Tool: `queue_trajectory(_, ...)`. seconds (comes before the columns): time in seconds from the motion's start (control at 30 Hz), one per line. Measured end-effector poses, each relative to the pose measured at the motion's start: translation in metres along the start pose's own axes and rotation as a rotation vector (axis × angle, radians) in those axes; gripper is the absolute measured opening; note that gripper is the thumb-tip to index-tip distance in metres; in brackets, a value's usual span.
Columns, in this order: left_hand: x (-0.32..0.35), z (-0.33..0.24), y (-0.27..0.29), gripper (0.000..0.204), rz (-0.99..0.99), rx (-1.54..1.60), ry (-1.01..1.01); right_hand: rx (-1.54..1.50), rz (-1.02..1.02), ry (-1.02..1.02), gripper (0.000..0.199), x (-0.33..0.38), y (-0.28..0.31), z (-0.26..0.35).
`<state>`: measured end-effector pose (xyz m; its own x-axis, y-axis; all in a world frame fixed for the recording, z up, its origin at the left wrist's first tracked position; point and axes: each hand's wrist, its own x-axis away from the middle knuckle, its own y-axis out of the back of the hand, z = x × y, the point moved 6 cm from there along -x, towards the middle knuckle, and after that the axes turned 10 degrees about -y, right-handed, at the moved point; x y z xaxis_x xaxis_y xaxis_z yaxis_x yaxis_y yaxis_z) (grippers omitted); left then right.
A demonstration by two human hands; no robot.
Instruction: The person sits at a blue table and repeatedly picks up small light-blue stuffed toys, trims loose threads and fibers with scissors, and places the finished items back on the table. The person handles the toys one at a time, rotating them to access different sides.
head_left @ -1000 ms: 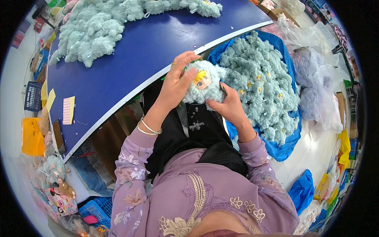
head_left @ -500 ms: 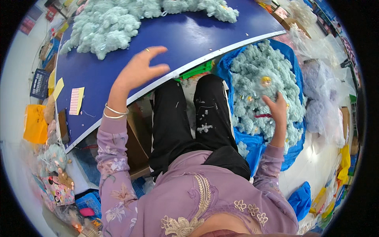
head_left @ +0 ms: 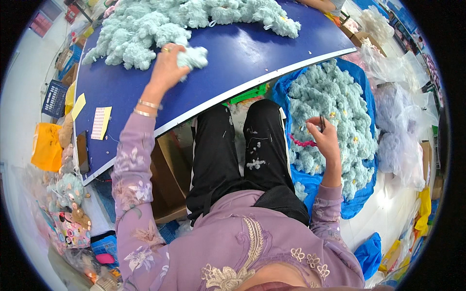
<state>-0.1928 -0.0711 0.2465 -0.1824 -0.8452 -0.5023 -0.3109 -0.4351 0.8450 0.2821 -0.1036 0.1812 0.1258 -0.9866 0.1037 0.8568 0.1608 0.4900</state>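
Observation:
My left hand (head_left: 167, 68) is closed on a fluffy pale blue-green plush piece (head_left: 195, 57), just over the blue table, at the near edge of a heap of similar plush pieces (head_left: 141, 36). Over the open blue sack (head_left: 357, 70), my right hand (head_left: 324, 138) is closed with thumb and fingers pinched round a small dark pointed tool (head_left: 322, 124); its exact kind is unclear. A red braided cord (head_left: 302, 142) hangs beside that hand. More fluffy pieces (head_left: 335, 92), some with small yellow parts, fill the sack below.
The white-edged blue table (head_left: 252, 53) bears a sticker sheet (head_left: 100, 122) and a dark phone-like slab (head_left: 82, 153) at left. Beneath it stands a cardboard box (head_left: 167, 179). Clear bags of lilac fluff (head_left: 395, 140) lie to the right. Another person's arm (head_left: 315, 4) shows at the far edge.
My left hand has gone from open to closed on a plush piece by the heap. A yellow-marked piece has left my right hand above the sack; that hand has shifted left and closed.

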Motion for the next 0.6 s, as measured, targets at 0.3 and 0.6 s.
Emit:
queue_trajectory(0.3, 0.019, -0.190, 0.018, 0.079, -0.085, 0.499, -0.316, -0.401, 0.335, -0.019, 0.029, 0.011, -0.055, 0.094)
queue_trajectory(0.6, 0.028, -0.215, 0.006, 0.078, -0.064, 0.904, -0.172, -0.540, 0.464, -0.146, 0.017, 0.020, -0.083, 0.083)
